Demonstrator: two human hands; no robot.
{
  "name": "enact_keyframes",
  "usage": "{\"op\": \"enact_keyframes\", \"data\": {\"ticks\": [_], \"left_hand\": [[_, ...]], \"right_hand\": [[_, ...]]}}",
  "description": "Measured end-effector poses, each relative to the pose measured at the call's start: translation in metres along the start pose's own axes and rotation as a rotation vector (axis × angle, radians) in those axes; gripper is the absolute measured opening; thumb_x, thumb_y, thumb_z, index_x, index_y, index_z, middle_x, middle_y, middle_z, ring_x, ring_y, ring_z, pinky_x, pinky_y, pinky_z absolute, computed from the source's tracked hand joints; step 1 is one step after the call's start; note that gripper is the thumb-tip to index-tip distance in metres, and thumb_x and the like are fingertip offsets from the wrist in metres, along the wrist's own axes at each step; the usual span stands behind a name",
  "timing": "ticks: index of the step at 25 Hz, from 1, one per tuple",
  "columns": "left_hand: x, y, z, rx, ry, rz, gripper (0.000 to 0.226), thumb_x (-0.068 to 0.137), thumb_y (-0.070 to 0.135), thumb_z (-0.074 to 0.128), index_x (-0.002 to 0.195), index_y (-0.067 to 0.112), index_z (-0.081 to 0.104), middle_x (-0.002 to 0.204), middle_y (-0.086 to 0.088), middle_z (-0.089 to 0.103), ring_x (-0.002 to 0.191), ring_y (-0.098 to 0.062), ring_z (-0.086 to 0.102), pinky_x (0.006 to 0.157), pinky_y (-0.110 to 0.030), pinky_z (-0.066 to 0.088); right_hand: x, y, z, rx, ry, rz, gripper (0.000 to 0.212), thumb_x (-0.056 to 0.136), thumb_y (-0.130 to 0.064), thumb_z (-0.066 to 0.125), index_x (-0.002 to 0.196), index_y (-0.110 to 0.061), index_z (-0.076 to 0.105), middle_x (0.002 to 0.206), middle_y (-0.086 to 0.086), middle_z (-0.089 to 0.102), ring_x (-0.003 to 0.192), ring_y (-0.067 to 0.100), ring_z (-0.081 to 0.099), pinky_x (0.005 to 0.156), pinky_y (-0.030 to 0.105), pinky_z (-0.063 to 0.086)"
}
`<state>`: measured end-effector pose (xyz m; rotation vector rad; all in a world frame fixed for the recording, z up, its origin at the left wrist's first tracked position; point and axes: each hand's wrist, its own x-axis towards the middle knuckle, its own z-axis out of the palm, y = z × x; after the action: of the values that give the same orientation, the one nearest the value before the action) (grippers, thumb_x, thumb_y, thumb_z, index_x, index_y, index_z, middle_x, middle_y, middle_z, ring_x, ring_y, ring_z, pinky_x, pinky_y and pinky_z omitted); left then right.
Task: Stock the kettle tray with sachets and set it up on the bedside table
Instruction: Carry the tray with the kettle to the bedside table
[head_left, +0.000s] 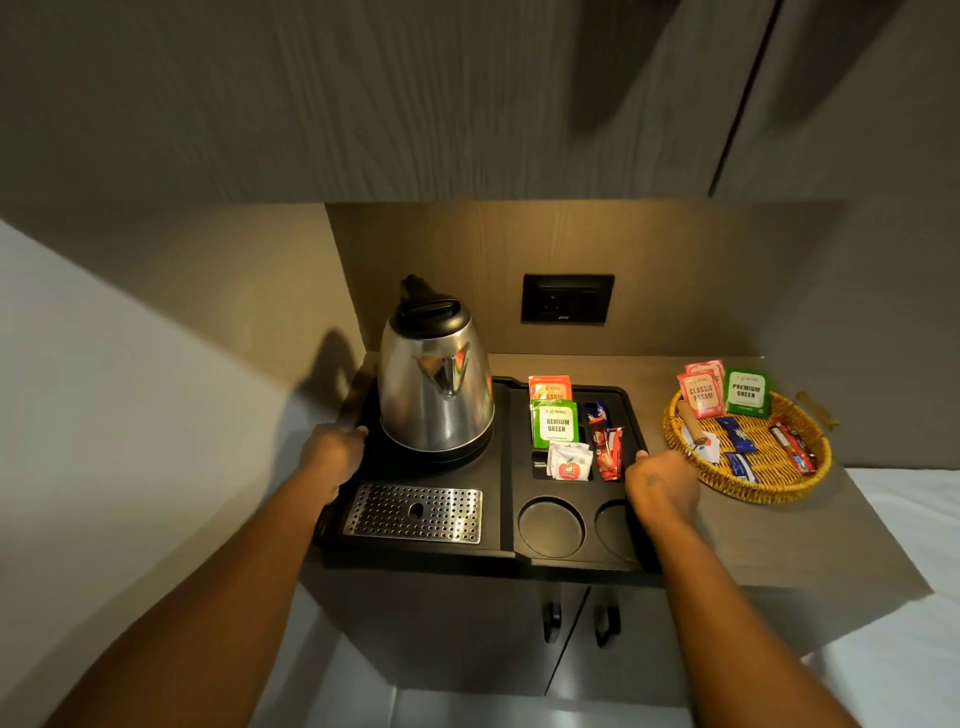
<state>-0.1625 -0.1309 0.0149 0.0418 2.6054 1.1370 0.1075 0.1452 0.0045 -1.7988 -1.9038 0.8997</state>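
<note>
A black kettle tray (498, 558) lies on the bedside table (810, 540), its front edge hanging a little over the table's front. A steel kettle (435, 387) stands upright on the tray's left half, behind a perforated metal drip plate (414, 513). The right compartments hold an orange tea sachet (549, 387), a green tea sachet (555, 423), white sachets (570, 462) and red stick sachets (607, 449). Two round cup wells (550, 527) are bare. My left hand (332, 454) grips the tray's left rim. My right hand (662, 486) grips the right rim.
A round wicker basket (748, 483) with more tea sachets, blue and red sticks stands to the right of the tray. A black wall socket (567, 299) sits behind the tray. Cabinet doors with handles (579, 621) are below the tabletop. White bedding (909, 519) lies at right.
</note>
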Motion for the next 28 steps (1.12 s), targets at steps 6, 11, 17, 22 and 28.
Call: {"op": "enact_keyframes", "data": {"ticks": [6,11,17,22,28], "left_hand": [[-0.037,0.046,-0.038,0.049,0.079,0.167,0.032,0.098,0.033,0.054,0.095,0.005,0.069,0.092,-0.018,0.067,0.084,-0.031,0.061,0.07,-0.034,0.041],[-0.105,0.076,-0.004,-0.017,0.024,0.252,0.031,0.099,0.03,0.053,0.088,0.007,0.07,0.089,-0.018,0.067,0.079,-0.032,0.061,0.068,-0.033,0.043],[-0.242,0.111,0.1,0.004,-0.172,0.366,0.04,0.099,0.03,0.052,0.071,0.009,0.071,0.072,-0.014,0.067,0.067,-0.029,0.059,0.062,-0.037,0.044],[-0.41,0.155,0.212,0.14,-0.366,0.666,0.035,0.099,0.027,0.054,0.089,-0.003,0.072,0.094,-0.028,0.069,0.093,-0.044,0.063,0.073,-0.038,0.043],[-0.631,0.193,0.339,0.143,-0.71,0.833,0.044,0.096,0.028,0.057,0.059,0.006,0.061,0.063,-0.014,0.061,0.076,-0.039,0.063,0.062,-0.036,0.04]], "right_hand": [[-0.017,-0.014,-0.046,0.053,0.102,-0.143,0.031,0.096,-0.026,0.053,0.111,-0.003,0.065,0.103,0.019,0.068,0.091,0.036,0.062,0.065,0.034,0.04],[-0.012,0.021,-0.131,0.032,0.267,-0.073,0.03,0.094,-0.032,0.054,0.101,-0.005,0.065,0.099,0.018,0.067,0.082,0.032,0.06,0.065,0.038,0.044],[-0.033,0.174,-0.281,0.12,0.369,0.06,0.027,0.091,-0.032,0.057,0.09,-0.006,0.063,0.098,0.019,0.069,0.079,0.034,0.06,0.063,0.034,0.042],[-0.098,0.347,-0.426,0.173,0.532,0.258,0.024,0.092,-0.027,0.055,0.079,-0.007,0.056,0.096,0.022,0.067,0.076,0.035,0.057,0.065,0.034,0.043],[-0.194,0.513,-0.578,0.199,0.817,0.557,0.023,0.092,-0.023,0.056,0.085,-0.002,0.063,0.096,0.022,0.067,0.078,0.036,0.058,0.065,0.033,0.042]]}}
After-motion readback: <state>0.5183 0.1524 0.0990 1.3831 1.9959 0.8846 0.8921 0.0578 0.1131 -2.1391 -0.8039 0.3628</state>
